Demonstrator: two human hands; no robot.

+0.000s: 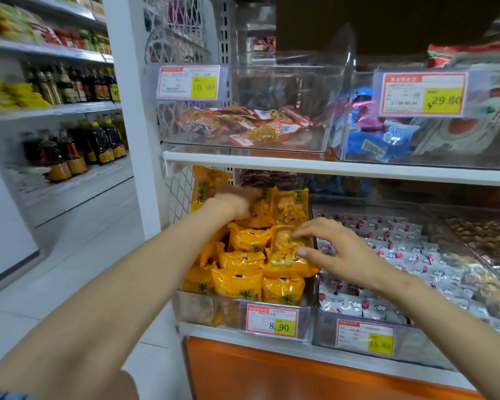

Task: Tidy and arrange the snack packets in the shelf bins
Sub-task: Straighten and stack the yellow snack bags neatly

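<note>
"Where's my right hand (339, 254)?"
"Thumb and fingertips pinch a glossy yellow plastic snack packet (286, 259) at its nine o'clock, inside the clear plastic bin (202, 308)."
"My left hand (234, 203)?"
"Blurred over the rear packets, toward twelve o'clock. I cannot tell its grip."

I'm looking into a grocery shop: clear plastic shelf bins (202, 310) of wrapped snacks (240, 261) carry red-and-yellow printed price tags (272, 324), and white aisle shelves (55, 109) to the left hold rows of dark labelled bottles (98, 142).
</note>
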